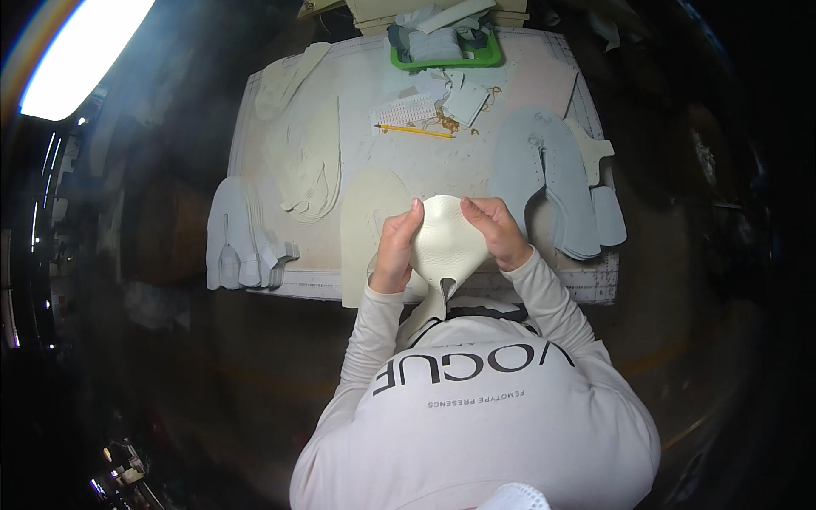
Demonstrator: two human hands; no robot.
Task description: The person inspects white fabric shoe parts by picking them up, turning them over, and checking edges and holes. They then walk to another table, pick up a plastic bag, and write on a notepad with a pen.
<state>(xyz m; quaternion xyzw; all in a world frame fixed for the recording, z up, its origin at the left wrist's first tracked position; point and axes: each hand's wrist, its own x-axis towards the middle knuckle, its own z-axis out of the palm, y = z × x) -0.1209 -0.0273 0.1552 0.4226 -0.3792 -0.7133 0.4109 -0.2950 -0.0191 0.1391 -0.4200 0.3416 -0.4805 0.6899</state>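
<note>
Shoemaking workshop: cutting table (340, 280), stacked leather cutouts (242, 242), pencil (415, 130).

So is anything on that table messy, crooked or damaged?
Mostly tidy. The pale blue stack at the table's left edge hangs past the rim, and small scraps lie loose by the yellow pencil. The cream piece held by both hands shows no visible damage.
</note>
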